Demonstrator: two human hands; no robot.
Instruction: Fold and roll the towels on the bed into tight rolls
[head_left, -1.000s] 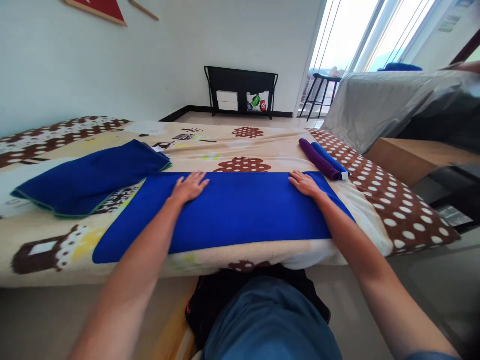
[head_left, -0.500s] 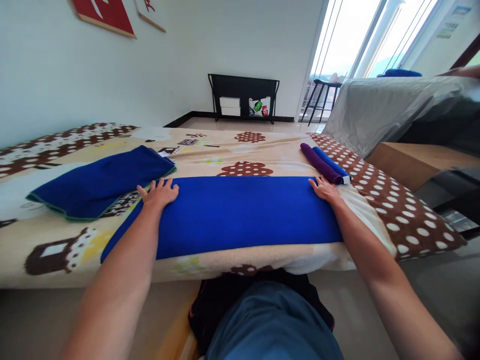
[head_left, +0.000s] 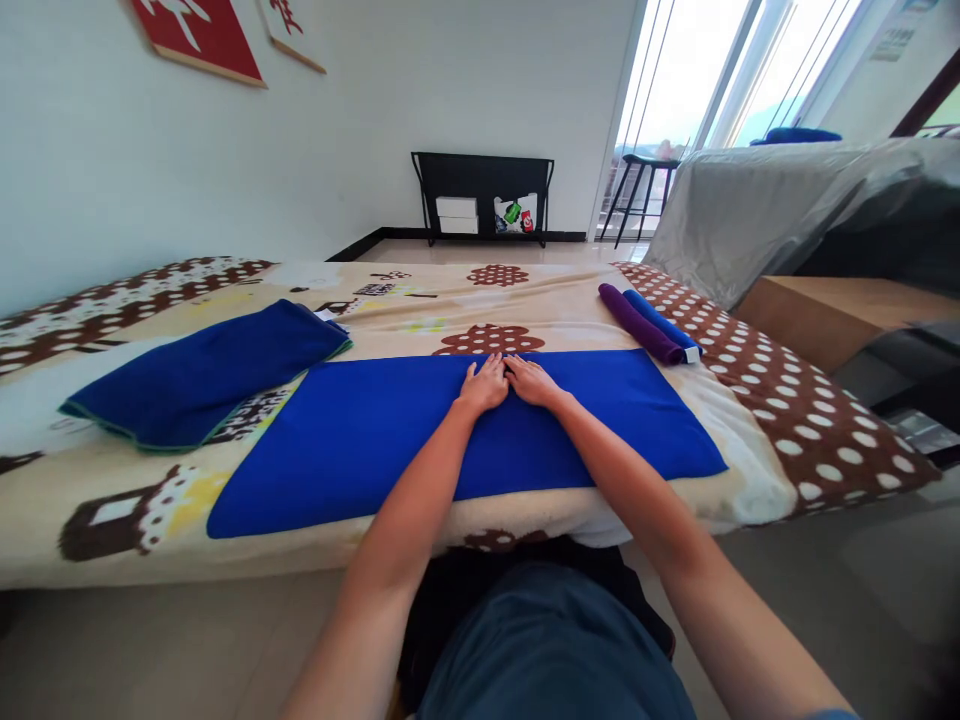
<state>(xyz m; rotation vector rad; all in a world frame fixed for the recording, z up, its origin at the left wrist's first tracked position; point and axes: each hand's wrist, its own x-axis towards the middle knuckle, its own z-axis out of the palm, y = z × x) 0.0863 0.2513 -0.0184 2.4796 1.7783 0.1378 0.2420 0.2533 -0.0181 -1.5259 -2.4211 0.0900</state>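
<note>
A bright blue towel [head_left: 360,440] lies spread flat in a wide strip along the near side of the bed. My left hand [head_left: 486,384] rests on its far edge near the middle, palm down with fingers stretched out. Right beside it, my right hand [head_left: 531,381] lies flat on the same edge, the two hands almost touching at the fingertips. Left of this towel is a darker blue towel [head_left: 210,375] with green edging, loosely laid. Beyond the right end are a rolled purple towel [head_left: 639,325] and a rolled blue towel [head_left: 660,322], side by side.
Under the towels is a patterned blanket [head_left: 420,310] with a brown dotted border. A cardboard box [head_left: 817,320] and a plastic-covered piece of furniture [head_left: 780,195] stand to the right. Against the far wall are a black rack [head_left: 484,180] and, by the window, a stool [head_left: 641,190].
Both hands have moved inward along the towel's far edge, from its two ends to the middle. The towel's right end now shows uncovered.
</note>
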